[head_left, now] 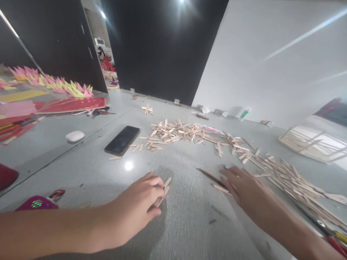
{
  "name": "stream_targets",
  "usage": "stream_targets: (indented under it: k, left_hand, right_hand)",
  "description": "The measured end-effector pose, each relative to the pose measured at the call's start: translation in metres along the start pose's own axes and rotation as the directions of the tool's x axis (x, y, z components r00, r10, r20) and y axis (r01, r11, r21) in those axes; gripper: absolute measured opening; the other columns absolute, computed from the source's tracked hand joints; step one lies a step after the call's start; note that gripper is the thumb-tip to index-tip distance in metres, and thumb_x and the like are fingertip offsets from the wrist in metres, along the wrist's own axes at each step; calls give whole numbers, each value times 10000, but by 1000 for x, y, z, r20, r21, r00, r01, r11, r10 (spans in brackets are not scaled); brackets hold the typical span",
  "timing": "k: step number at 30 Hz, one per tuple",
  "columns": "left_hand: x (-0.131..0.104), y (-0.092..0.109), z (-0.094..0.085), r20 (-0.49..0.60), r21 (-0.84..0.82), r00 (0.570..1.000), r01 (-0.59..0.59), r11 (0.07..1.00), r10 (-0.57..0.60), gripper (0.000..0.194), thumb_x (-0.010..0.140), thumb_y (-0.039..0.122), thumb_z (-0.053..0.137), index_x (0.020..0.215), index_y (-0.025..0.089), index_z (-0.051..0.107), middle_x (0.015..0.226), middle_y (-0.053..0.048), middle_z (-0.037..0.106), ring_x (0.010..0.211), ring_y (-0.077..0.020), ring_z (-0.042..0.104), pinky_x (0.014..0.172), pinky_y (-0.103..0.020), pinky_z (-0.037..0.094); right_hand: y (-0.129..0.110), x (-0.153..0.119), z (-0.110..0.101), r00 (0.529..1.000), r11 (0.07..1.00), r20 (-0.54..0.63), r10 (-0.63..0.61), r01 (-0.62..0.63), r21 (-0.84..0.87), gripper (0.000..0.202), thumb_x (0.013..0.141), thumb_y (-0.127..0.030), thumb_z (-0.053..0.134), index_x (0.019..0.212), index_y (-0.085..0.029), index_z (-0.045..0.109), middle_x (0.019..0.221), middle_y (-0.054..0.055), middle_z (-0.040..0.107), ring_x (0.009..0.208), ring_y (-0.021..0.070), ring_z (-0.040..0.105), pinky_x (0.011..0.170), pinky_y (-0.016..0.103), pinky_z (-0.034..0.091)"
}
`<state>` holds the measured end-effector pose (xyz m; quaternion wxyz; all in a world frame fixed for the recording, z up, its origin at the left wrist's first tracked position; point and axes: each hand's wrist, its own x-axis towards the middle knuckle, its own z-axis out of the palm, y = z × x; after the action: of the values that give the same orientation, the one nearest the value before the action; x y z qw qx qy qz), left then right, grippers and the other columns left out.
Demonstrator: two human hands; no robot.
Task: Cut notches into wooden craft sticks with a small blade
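My left hand is closed, its fingers pinching short flat wooden sticks against the grey table. The ends of these sticks poke out past the fingertips; the rest is hidden. To the right, my right hand is slightly blurred and reaches low over the table. Its curled fingers are on the back end of a thin, dark, pointed tool, whose tip points up and left. A single wooden stick lies just below that tool, close to the right thumb.
Loose wooden sticks form a pile ahead, with longer ones at right. A phone, a white case and pink and yellow paper shapes lie left. Scissors lie near the right forearm. A wooden frame stands far right.
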<state>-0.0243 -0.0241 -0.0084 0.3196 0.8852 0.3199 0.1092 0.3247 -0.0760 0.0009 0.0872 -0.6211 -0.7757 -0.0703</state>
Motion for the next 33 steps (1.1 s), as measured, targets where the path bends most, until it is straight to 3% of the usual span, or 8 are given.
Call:
stream_targets:
  k: [6, 9, 13, 17, 20, 23, 27, 33]
  left_hand:
    - [-1, -12, 4, -32, 4, 992, 125, 992, -125, 185, 823, 127, 743, 958, 202, 640, 1070, -48, 611, 978, -260, 596, 836, -391, 451]
    - [-2, -15, 3, -26, -5, 989, 143, 990, -143, 123, 837, 117, 712, 869, 208, 635, 975, -13, 602, 924, -237, 593, 818, -375, 428]
    - [-4, -14, 1, -24, -45, 989, 141, 989, -143, 152, 878, 71, 592, 835, 214, 564, 951, 2, 587, 887, -204, 570, 783, -347, 413]
    - [-5, -7, 0, -17, -110, 986, 164, 980, -167, 144, 988, 168, 479, 860, 230, 460, 847, 17, 555, 712, -166, 504, 647, -318, 375]
    - [-1, 3, 0, 5, -199, 981, 193, 961, -196, 97, 1068, 289, 375, 1000, 248, 430, 786, 44, 556, 612, -141, 504, 582, -292, 395]
    - [5, 15, -1, 48, -428, 967, 245, 870, -248, 188, 1092, 352, 344, 1258, 268, 365, 846, 56, 607, 500, -91, 531, 533, -250, 443]
    - [9, 28, -4, 106, -582, 969, 244, 776, -225, 296, 1075, 446, 420, 951, 203, 534, 813, 33, 626, 449, -52, 511, 480, -225, 370]
    - [4, 33, -6, 117, -659, 976, 215, 721, -184, 288, 1085, 404, 414, 900, 205, 508, 785, 41, 626, 482, -57, 531, 510, -221, 382]
  right_hand:
    - [-18, 12, 8, 996, 993, 80, -24, 15, 115, 320, 1048, -285, 397, 780, -214, 559, 771, 38, 595, 657, 178, 574, 637, 319, 435]
    - [-22, 10, 2, 997, 985, 76, 11, -24, 169, 296, 1056, -273, 344, 862, -221, 562, 735, 42, 595, 567, 176, 544, 564, 323, 419]
    - [-38, 8, -11, 997, 963, 80, 21, -42, 266, 254, 1062, -332, 322, 1024, -230, 552, 878, 73, 668, 710, 201, 652, 662, 336, 499]
    - [-62, 7, -26, 970, 886, 229, 77, -172, 430, 279, 1078, -424, 321, 1017, -265, 542, 668, -32, 629, 574, 146, 625, 526, 246, 485]
    - [-70, 2, -28, 950, 823, 309, 40, -207, 529, 289, 1055, -429, 319, 1055, -258, 552, 709, -12, 680, 612, 159, 659, 568, 265, 529]
    - [-67, -7, -24, 955, 856, 297, -9, -146, 497, 281, 1055, -419, 321, 1164, -273, 535, 872, 21, 741, 746, 175, 716, 625, 278, 571]
    - [-65, -19, -19, 978, 884, 204, -48, -53, 464, 275, 1063, -385, 374, 1318, -326, 460, 1141, 21, 750, 959, 165, 736, 677, 221, 589]
    - [-83, -18, -27, 989, 843, 104, -107, 35, 536, 246, 1063, -276, 396, 1296, -331, 455, 849, -55, 729, 605, 98, 675, 558, 162, 529]
